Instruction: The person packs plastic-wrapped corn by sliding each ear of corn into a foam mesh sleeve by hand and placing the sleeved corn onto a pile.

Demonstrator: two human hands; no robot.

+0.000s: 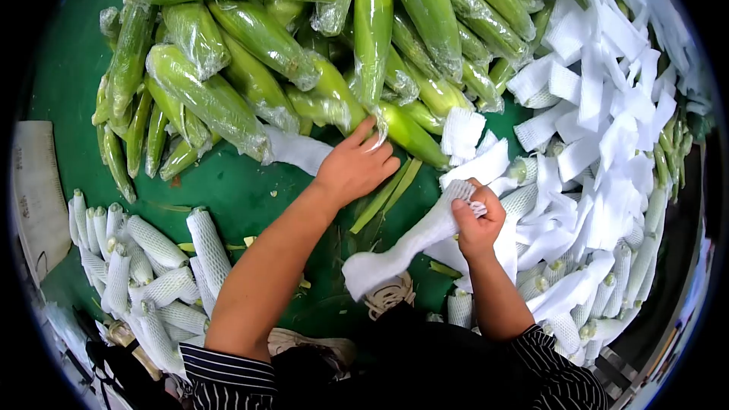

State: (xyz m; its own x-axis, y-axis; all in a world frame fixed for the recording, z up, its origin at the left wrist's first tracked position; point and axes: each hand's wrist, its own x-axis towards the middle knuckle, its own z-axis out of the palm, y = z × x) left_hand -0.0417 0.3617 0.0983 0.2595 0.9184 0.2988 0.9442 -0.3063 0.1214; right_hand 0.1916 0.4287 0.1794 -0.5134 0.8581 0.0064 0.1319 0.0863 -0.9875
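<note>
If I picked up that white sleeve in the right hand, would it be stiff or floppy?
Probably floppy: the white sleeve bends and droops from the right hand. It's likely light, since it looks like thin netting. It probably wouldn't roll, because its loose end looks flattened.

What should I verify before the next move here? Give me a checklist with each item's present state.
1. Right hand grips a sleeve: ok, fingers closed around one end.
2. Left hand at the wrapped vegetables: ok, fingertips reach their near edge.
3. Left hand has a firm grip: cannot tell, its fingertips are partly lost among the wrapping.
4. Held sleeve lined up with a vegetable: not ok, it hangs toward the person, apart from the pile.
5. Space between the hands clear: not ok, leaf strips lie there.
6. Spare sleeves at hand: ok, heaped on the right.
</note>
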